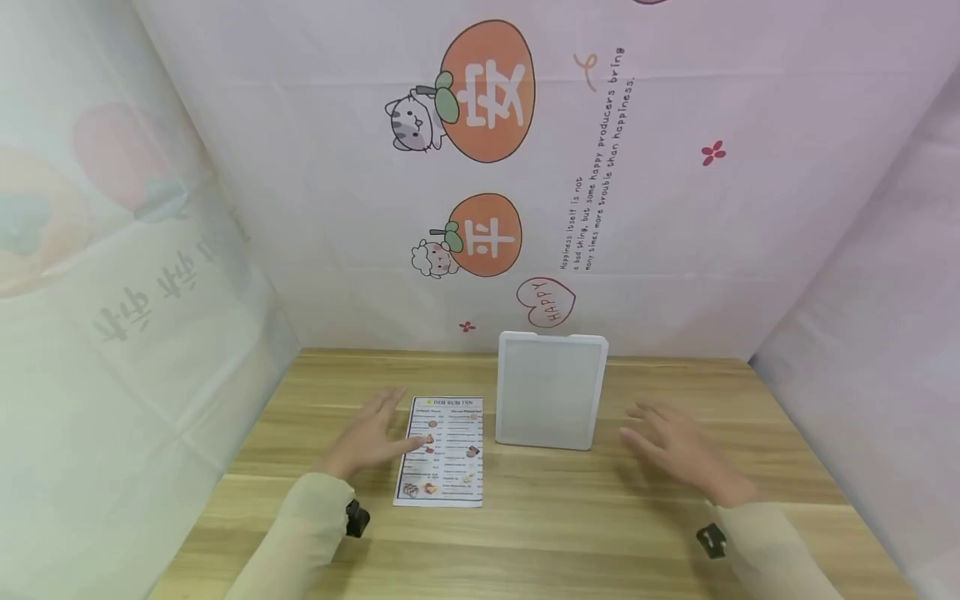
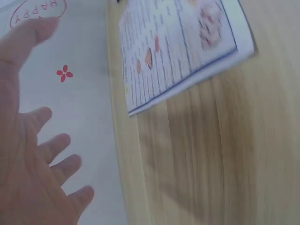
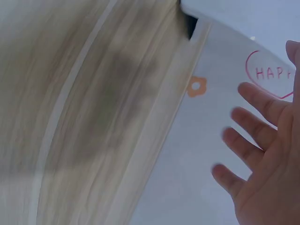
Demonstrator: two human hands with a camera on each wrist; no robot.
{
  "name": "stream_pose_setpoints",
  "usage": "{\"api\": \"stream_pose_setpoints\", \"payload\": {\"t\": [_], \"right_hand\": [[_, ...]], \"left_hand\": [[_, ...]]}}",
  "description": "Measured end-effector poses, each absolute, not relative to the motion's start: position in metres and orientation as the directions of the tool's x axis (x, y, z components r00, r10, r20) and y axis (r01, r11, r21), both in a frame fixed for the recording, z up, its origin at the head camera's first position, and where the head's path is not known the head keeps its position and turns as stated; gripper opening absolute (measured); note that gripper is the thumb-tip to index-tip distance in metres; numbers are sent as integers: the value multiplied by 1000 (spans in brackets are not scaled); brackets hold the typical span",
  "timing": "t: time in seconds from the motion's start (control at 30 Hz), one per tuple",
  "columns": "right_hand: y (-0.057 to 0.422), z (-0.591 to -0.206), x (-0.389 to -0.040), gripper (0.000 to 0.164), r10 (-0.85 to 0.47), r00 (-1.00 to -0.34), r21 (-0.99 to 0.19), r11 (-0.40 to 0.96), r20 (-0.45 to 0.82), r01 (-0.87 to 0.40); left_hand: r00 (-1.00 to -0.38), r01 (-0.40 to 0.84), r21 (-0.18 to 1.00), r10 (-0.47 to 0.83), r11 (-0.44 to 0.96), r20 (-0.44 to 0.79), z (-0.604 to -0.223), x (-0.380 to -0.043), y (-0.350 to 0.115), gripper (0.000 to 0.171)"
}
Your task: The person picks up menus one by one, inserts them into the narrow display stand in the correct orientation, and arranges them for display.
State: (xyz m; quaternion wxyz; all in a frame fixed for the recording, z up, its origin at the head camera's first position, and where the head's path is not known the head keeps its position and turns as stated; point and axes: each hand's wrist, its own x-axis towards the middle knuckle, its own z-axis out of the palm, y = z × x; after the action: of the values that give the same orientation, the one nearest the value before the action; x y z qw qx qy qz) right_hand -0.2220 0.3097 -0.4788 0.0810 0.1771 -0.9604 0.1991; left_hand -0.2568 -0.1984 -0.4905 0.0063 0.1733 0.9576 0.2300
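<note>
Menu (image 1: 442,450) lies flat at lower centre, white tray (image 1: 551,390) beside it; our left hand (image 1: 371,437) hovers spread over its edge, right hand (image 1: 671,446) spread too, both holding nothing.

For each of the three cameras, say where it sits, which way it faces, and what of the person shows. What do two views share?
Head: above, looking down the light wooden table; both forearms, left hand, right hand.
Left wrist: faces the printed paper menu sheet; open fingers.
Right wrist: faces table edge, pink printed backdrop cloth; open fingers.
Shared: menu, head and left wrist.
</note>
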Motion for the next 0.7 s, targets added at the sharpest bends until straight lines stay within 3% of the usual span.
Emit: {"api": "stream_pose_setpoints", "payload": {"t": [0.2,0.37,0.7], "right_hand": [[294,-478,-220,41,-320,-925,-465,799,206,-380],[279,-482,-220,41,-340,-929,-530,766,144,-363],[243,-494,-226,38,-455,-882,-681,608,122,-408]], "left_hand": [[-957,227,613,291,757,-6,-488,-257,-192,102],[-966,154,717,257,680,-36,-491,-258,-192,93],[-973,44,817,209,575,-95,-500,-264,-198,83]]}}
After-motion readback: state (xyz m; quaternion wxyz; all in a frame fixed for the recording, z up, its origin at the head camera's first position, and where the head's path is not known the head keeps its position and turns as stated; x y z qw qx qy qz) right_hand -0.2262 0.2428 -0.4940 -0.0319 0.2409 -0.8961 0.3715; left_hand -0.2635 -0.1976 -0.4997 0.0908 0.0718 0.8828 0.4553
